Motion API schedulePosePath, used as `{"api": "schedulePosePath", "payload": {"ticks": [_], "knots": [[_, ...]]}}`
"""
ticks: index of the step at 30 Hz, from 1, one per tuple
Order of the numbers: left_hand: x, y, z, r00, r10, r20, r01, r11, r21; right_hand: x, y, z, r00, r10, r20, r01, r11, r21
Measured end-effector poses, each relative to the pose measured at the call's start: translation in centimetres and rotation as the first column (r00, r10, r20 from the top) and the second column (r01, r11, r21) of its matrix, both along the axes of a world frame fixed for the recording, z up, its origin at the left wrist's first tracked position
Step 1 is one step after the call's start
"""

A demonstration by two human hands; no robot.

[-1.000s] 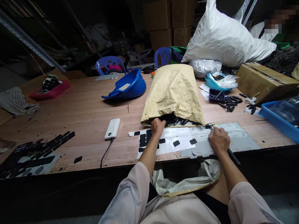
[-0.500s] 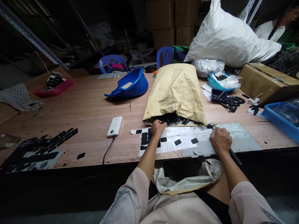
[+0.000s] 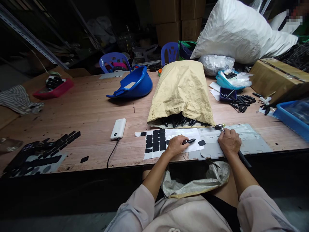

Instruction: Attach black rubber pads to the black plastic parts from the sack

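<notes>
My left hand (image 3: 178,145) is closed on a short black pen-like piece (image 3: 190,141), held over the white sheet (image 3: 183,133) with rounded black patches (image 3: 155,141). My right hand (image 3: 229,141) grips a hammer (image 3: 244,159) by its black handle; its small metal head with a yellowish end (image 3: 219,126) lies over the grey board (image 3: 253,140). Just beyond my left hand, the yellow woven sack (image 3: 181,87) lies with its mouth facing me. Several black pieces (image 3: 178,121) like the held one show inside the mouth.
A white power bank (image 3: 118,129) with a cable lies left of the sheet. Further back are a blue basin (image 3: 137,84) and a red tray (image 3: 54,91). On the right stand a carton (image 3: 277,77), a blue tray (image 3: 292,117) and loose black pieces (image 3: 241,103). An open sack (image 3: 193,187) covers my lap.
My left hand has moved from the sack's mouth toward me and to the right, with a black pen-like piece now visible in it. My right hand stays on the hammer.
</notes>
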State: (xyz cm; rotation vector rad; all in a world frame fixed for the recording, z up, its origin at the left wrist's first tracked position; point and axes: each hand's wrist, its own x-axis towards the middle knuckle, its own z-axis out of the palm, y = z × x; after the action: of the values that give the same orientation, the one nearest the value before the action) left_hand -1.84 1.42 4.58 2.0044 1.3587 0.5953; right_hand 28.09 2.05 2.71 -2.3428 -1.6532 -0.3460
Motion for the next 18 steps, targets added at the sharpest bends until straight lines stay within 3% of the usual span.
{"api": "schedulePosePath", "payload": {"ticks": [7,18], "knots": [[1.6,-0.1,-1.2,0.994,-0.002,-0.111,0.017,0.99,0.137,-0.1,-0.1,0.1,1.0,0.007,-0.006,-0.007,1.0,0.013],[2.4,0.1,-2.2,0.99,0.066,-0.126,-0.046,0.988,0.15,0.4,0.0,-0.2,0.998,0.018,-0.052,-0.016,1.0,0.026]]}}
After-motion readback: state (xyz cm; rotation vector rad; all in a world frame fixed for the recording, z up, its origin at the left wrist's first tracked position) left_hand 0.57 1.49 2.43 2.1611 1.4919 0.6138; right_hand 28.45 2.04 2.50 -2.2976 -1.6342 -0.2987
